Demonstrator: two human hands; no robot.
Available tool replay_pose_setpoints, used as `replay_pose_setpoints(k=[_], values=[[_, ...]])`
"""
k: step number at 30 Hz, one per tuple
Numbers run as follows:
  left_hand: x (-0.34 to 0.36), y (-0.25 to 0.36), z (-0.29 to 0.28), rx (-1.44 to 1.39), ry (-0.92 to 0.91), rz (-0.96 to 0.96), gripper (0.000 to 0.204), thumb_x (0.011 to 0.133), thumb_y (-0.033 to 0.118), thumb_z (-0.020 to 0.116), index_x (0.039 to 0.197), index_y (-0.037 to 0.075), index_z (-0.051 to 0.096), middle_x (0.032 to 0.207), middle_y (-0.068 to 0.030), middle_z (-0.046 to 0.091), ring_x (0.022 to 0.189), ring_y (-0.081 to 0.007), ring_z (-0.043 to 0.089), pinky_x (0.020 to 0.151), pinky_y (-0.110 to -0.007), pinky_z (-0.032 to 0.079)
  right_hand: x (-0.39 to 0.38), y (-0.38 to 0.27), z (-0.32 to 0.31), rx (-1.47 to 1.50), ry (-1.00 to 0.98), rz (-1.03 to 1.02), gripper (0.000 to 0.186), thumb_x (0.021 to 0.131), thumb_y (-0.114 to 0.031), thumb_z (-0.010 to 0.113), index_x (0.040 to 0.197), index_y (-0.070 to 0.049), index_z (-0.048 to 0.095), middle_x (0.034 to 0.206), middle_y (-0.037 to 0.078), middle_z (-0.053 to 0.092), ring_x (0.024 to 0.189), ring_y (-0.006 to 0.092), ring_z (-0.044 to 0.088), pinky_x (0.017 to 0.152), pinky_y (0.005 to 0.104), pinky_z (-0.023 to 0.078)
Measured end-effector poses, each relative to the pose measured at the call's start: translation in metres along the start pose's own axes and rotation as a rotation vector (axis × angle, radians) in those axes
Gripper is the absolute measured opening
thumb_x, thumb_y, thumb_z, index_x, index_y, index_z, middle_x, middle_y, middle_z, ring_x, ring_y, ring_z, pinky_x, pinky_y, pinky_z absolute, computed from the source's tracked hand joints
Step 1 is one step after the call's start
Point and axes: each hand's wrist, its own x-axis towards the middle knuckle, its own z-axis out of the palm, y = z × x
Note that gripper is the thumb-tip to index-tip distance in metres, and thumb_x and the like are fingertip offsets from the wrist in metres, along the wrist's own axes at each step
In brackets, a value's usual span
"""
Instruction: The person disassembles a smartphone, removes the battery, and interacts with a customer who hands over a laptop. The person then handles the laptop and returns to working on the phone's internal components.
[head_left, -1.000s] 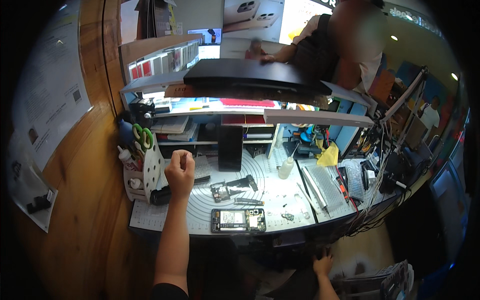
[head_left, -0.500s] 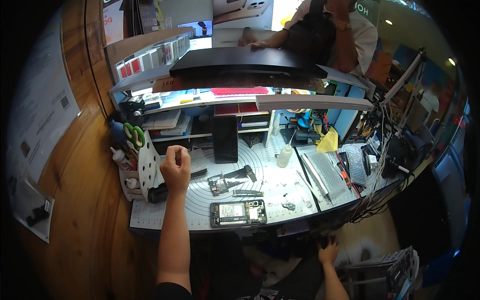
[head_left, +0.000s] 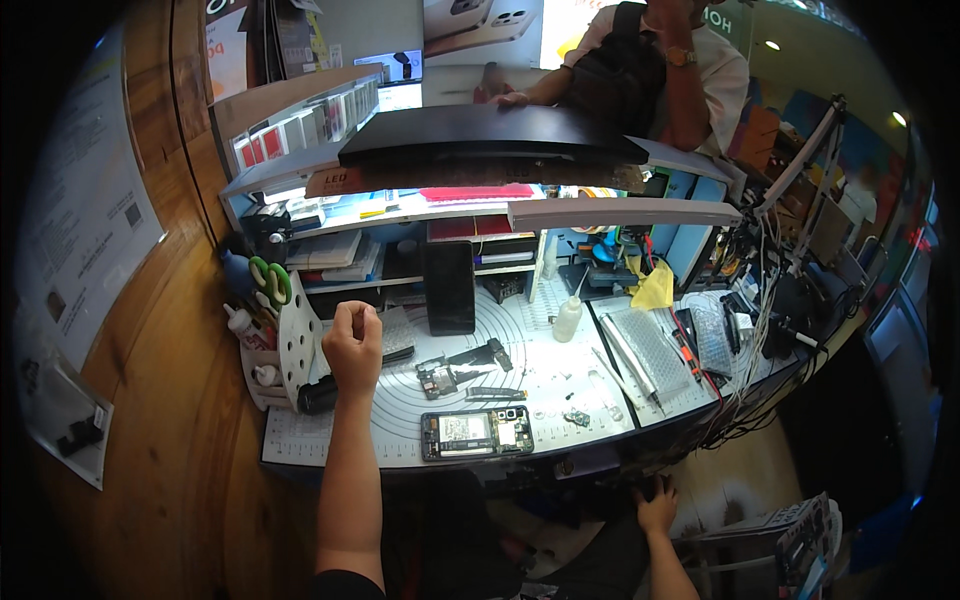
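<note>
Phone [head_left: 477, 434], black, rectangular, innards bared, lay nr front edge of bench [head_left: 400, 440], prob. for easy reach. L hand [head_left: 354, 345] was curled fist-like over bench's L side, contents unclear; R hand [head_left: 657, 504], fingers loosely spread, hung below front edge.

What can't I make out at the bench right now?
All in the head view:
- Left hand: curled shut, hiding whether anything is inside.
- Right hand: dim surroundings leave what it touches unclear.
- Small loose parts right of the opened phone: too small to identify.
- Whatever stands behind the upright black slab: hidden by it.
- Person at the back: head cut off by the top edge.
</note>
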Motion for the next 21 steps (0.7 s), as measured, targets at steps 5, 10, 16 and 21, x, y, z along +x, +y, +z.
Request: replay_pose_setpoints(k=[5, 10, 16, 21], values=[[0.000, -0.001, -0.001, -0.003, -0.002, -0.022, 0.009, 0.093, 0.009, 0.063, 0.085, 0.004, 0.062, 0.062, 0.0001, 0.059, 0.053, -0.0070, 0.053, 0.051, -0.025, 0.041, -0.002, -0.006, -0.004, 0.009, -0.008, 0.004, 0.073, 0.083, -0.046, 0.074, 0.145, -0.016, 0.051, 0.158, 0.016, 0.034, 0.142, 0.0423, 0.033, 0.113, 0.0500, 0.036], [-0.001, -0.002, 0.002, 0.008, 0.002, -0.008, 0.009, 0.093, 0.009, 0.063, 0.085, 0.004, 0.062, 0.061, 0.0003, 0.059, 0.052, -0.0072, 0.052, 0.051, -0.025, 0.041, -0.002, 0.001, 0.000, 0.014, 0.026, 0.000, 0.073, 0.082, -0.048, 0.075, 0.144, -0.014, 0.053, 0.156, 0.017, 0.037, 0.141, 0.0409, 0.035, 0.113, 0.0492, 0.036], [-0.001, 0.000, 0.001, 0.010, 0.001, -0.007, 0.010, 0.092, 0.009, 0.063, 0.084, 0.004, 0.061, 0.060, 0.0001, 0.058, 0.051, -0.0074, 0.052, 0.050, -0.026, 0.040, 0.001, 0.002, 0.000, 0.010, 0.008, 0.012, 0.072, 0.081, -0.046, 0.074, 0.144, -0.019, 0.052, 0.157, 0.017, 0.034, 0.141, 0.0433, 0.034, 0.114, 0.0505, 0.034], [-0.001, -0.001, 0.000, 0.000, -0.006, -0.029, 0.011, 0.093, 0.009, 0.062, 0.083, 0.004, 0.060, 0.059, 0.0002, 0.057, 0.051, -0.0074, 0.051, 0.049, -0.026, 0.039, 0.002, 0.006, 0.005, 0.002, 0.014, 0.010, 0.072, 0.081, -0.047, 0.074, 0.144, -0.020, 0.051, 0.157, 0.017, 0.034, 0.141, 0.0433, 0.034, 0.114, 0.0511, 0.034]])
